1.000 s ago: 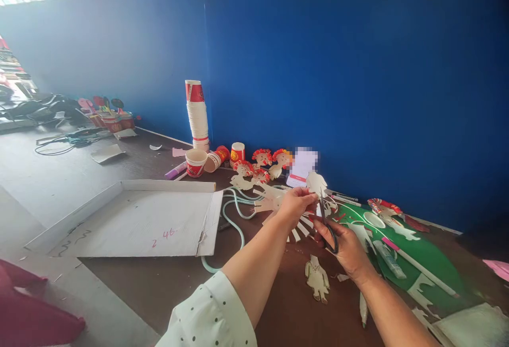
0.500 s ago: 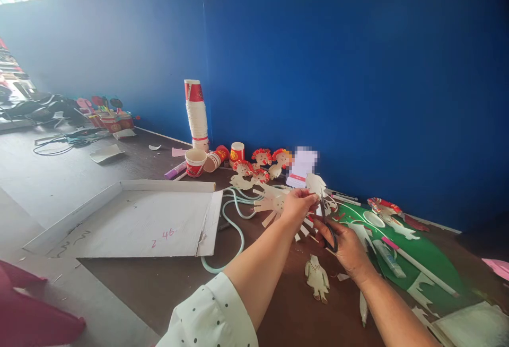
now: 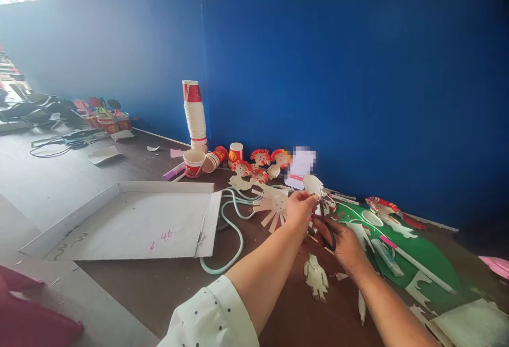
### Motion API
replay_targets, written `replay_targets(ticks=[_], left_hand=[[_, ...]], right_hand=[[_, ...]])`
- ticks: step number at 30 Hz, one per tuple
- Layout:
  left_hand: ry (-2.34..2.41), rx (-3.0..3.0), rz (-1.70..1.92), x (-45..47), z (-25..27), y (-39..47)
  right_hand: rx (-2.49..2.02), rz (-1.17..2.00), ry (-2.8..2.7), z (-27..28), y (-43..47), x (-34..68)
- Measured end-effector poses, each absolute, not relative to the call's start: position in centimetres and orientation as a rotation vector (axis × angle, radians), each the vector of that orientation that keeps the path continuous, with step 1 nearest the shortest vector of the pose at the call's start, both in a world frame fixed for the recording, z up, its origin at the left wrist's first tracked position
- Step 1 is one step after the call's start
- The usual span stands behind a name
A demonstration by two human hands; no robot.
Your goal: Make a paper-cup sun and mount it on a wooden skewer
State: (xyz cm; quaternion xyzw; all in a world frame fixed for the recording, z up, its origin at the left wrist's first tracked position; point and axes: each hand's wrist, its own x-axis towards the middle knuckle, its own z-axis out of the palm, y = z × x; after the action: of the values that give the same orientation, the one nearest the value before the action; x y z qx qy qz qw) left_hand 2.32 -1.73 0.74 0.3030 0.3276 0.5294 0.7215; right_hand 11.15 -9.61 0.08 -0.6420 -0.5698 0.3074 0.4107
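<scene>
our left hand (image 3: 299, 209) pinches paper cutout (image 3: 313, 183) | our right hand (image 3: 348, 247) holds scissors (image 3: 322, 210) | paper-cup stack (image 3: 195, 123) by blue partition (image 3: 338, 71)

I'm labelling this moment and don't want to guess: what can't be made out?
All in the head view:
White paper cutout: lower part hidden by the left hand.
Scissors: grip partly hidden by the right hand; blades too small to tell whether open.
Lilac item: obscured by pixelation.
Pink piece: cut off by the right edge.
</scene>
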Motion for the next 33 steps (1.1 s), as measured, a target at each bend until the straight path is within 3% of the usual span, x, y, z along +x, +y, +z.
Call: replay_targets(ticks=[33], left_hand=[[0.699, 0.613, 1.233, 2.93, 0.44, -1.82]], right_hand=[[-1.61, 0.701, -1.475, -0.63, -9.31, 11.8]])
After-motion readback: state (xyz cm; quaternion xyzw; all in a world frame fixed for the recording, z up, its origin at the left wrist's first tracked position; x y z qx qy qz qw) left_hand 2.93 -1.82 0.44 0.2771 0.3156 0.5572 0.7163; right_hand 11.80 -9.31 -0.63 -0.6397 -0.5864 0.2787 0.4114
